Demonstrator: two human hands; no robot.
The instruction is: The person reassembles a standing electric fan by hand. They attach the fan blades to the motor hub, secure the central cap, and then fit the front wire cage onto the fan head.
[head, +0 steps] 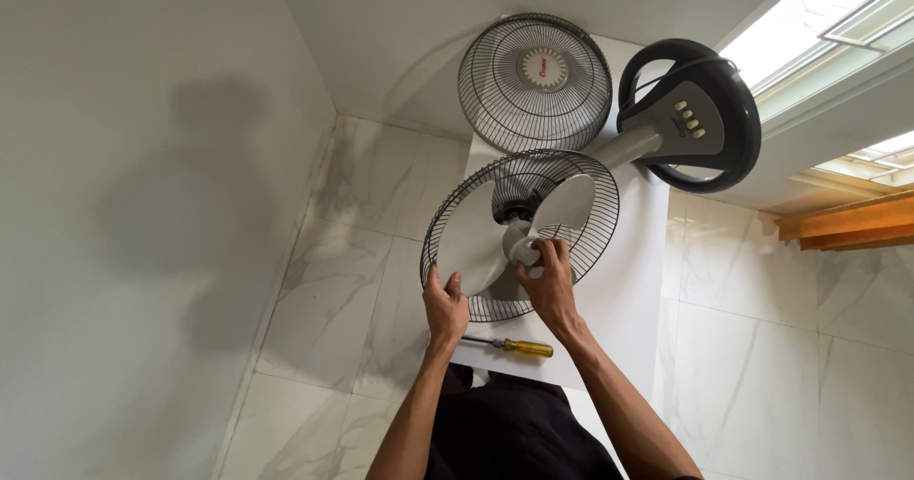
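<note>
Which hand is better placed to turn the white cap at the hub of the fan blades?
Probably the right hand: its fingers already pinch the white hub cap. The left hand is off to the side, gripping the rim of the rear fan guard.

Floor (362, 280): large pale marble-look tiles with grey veining and thin grout lines, glossy.

Left wall (143, 204): plain white, smooth; carries a soft blurred shadow.

Far wall (400, 23): plain white, meets the floor along a straight line.

Table (628, 290): white, flat, rectangular top, standing on the tiles.

Window (828, 23): upper right, white frame, bright daylight coming through; glare washes out the panes.

Wooden ledge (847, 223): orange-brown timber, at the right edge below the window.

Light: natural, from the right, even and soft.
</note>
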